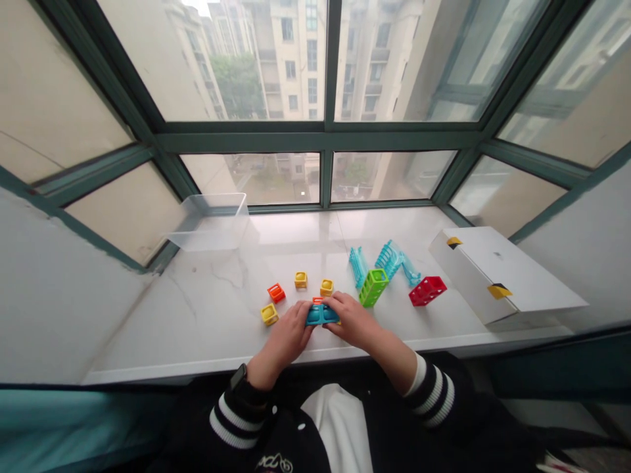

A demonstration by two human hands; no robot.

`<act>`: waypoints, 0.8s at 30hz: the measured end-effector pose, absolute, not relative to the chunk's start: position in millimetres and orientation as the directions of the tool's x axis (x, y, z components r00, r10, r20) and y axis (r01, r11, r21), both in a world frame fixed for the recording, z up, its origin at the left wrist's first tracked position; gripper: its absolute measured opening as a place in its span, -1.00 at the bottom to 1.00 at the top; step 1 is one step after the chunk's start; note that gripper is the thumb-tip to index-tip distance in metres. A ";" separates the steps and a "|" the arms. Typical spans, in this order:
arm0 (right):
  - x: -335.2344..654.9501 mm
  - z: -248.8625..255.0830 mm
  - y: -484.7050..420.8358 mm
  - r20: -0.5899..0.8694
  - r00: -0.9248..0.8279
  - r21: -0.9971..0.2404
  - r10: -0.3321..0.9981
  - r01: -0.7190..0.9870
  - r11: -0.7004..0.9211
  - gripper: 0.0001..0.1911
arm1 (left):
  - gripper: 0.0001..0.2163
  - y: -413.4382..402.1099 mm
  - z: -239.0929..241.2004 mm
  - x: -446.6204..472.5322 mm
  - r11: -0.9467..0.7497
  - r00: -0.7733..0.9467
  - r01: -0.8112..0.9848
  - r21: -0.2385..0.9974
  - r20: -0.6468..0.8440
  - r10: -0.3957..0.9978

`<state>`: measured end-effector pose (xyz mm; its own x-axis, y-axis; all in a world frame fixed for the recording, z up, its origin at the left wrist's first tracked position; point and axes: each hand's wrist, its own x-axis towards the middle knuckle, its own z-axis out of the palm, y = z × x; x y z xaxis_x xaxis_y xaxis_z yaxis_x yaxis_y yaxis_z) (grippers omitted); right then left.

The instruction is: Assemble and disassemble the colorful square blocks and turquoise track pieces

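Note:
Between my two hands is a blue plastic toy block [323, 315], held level near the front edge of the sill. My left hand [292, 328] grips its left end and my right hand [352, 320] its right end. Just behind it an orange block [318, 300] shows in part; whether it is joined to the blue one I cannot tell. Around my left hand stand a yellow block [269, 314], a red-orange block [277, 293] and another yellow block [300, 280]. A third yellow block [326, 287] sits behind my right hand, and a tall green block [373, 287] stands to its right.
Clear blue track-like pieces [389, 259] lie behind the green block. A red block [427, 291] leans farther right, beside a white box [513, 269] with yellow-black tabs. At the back left stands a transparent plastic bin [211, 223]. Windows border the marble-look sill [207, 328].

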<state>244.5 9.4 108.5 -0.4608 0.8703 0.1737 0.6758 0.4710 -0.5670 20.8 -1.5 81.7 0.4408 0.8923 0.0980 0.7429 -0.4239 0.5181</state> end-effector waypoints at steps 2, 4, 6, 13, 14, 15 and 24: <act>243.8 105.7 9.6 0.168 -0.459 -0.564 0.872 0.681 0.468 -0.54 | -0.61 -2.0 76.0 21.6 -0.413 0.438 0.744 0.525 0.083 0.895; 248.2 103.7 8.4 0.165 -0.429 -0.578 0.888 0.688 0.439 -0.55 | -0.62 0.1 72.8 18.0 -0.384 0.393 0.756 0.530 0.103 0.914; 256.2 101.4 5.6 0.167 -0.366 -0.606 0.915 0.694 0.388 -0.55 | -0.61 5.7 73.2 10.2 -0.285 0.267 0.796 0.534 0.113 0.957; 281.7 86.6 -10.6 0.199 -0.225 -0.698 0.954 0.650 0.299 -0.60 | -0.58 40.9 84.7 -2.1 -0.039 0.041 0.903 0.428 0.004 0.999; 283.3 84.2 -12.8 0.203 -0.211 -0.702 0.956 0.649 0.292 -0.60 | -0.58 45.8 84.4 1.5 -0.035 0.048 0.921 0.388 -0.022 0.999; 284.6 82.0 -14.7 0.208 -0.202 -0.707 0.957 0.645 0.290 -0.60 | -0.59 50.5 83.3 6.0 -0.032 0.054 0.938 0.345 -0.052 0.997; 290.3 74.4 -22.5 0.240 -0.192 -0.722 0.952 0.620 0.307 -0.58 | -0.73 75.7 65.2 34.2 -0.043 0.078 0.986 0.163 -0.218 0.973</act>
<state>290.3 -22.5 74.4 -0.1925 0.9515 0.2399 0.6197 0.3074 -0.7222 34.2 75.7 65.2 0.0784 0.9729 -0.2177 0.9857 -0.0430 0.1627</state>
